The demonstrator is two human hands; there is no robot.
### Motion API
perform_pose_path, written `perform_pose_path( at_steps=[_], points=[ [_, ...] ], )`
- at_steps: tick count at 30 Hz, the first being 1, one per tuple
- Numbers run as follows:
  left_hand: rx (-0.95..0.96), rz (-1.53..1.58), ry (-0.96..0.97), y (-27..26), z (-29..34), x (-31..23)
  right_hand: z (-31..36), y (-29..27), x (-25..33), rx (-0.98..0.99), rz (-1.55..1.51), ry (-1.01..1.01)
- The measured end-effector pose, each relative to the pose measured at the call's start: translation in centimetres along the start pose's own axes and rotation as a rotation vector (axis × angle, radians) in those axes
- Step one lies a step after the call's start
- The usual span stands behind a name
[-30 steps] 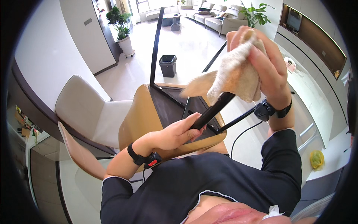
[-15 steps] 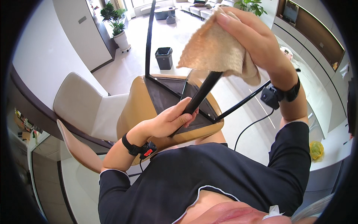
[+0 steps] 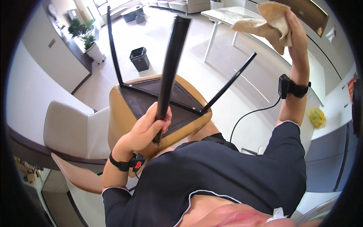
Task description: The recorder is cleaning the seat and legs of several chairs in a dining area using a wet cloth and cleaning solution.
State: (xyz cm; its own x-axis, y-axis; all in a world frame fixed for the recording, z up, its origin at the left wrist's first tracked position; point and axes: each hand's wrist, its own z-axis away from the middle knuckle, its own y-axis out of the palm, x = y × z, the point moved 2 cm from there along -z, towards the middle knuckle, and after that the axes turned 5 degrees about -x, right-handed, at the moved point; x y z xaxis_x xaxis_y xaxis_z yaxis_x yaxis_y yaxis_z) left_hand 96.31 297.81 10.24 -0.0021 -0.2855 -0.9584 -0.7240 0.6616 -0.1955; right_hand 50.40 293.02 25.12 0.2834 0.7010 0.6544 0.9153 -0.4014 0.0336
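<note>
An overturned tan chair (image 3: 114, 109) rests in front of me, its dark underside (image 3: 143, 99) facing up and its black metal legs pointing upward. My left hand (image 3: 148, 126) is wrapped round the nearest chair leg (image 3: 172, 60), close to its base. Raised at the upper right, my right hand (image 3: 298, 32) grips a beige cloth (image 3: 270, 27), which hangs in loose folds apart from the chair. Another chair leg (image 3: 230, 83) slants up to the right, and one (image 3: 113, 49) stands at the far left.
A pale chair (image 3: 68, 130) and a brown chair back (image 3: 77, 174) are at my left. Beyond the overturned chair stand a black bin (image 3: 139, 59) and a potted plant (image 3: 90, 47). A white table (image 3: 223, 16) reaches along the right, near a yellow bag (image 3: 317, 117).
The cloth has come off the leg's top, and my right hand has swung outward to the right with it. My left hand still grips the leg, which now stands more upright in view.
</note>
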Motion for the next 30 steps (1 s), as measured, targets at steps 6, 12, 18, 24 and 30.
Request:
perform_pose_path(
  at_steps=[6, 12, 18, 24, 30],
  points=[
    [0.062, -0.024, 0.034, -0.4, -0.2, 1.0, 3.9, -5.7, -12.3, -0.012, 0.467, 0.198],
    [0.040, 0.021, 0.038, -0.1, -0.1, 1.5, 6.9, -2.2, -22.0, 0.135, 0.729, 0.069],
    [0.069, 0.011, 0.026, -0.1, 0.0, 1.5, 3.9, -2.5, -20.3, 0.594, 0.610, 0.705],
    [0.085, 0.011, 0.042, -0.1, 0.1, 1.9, 3.2, -0.9, -19.5, 0.840, 0.597, 0.738],
    [0.058, 0.006, 0.071, -0.1, 0.0, 1.8, 6.1, 0.5, -17.4, 0.444, 1.244, -0.225]
  ],
)
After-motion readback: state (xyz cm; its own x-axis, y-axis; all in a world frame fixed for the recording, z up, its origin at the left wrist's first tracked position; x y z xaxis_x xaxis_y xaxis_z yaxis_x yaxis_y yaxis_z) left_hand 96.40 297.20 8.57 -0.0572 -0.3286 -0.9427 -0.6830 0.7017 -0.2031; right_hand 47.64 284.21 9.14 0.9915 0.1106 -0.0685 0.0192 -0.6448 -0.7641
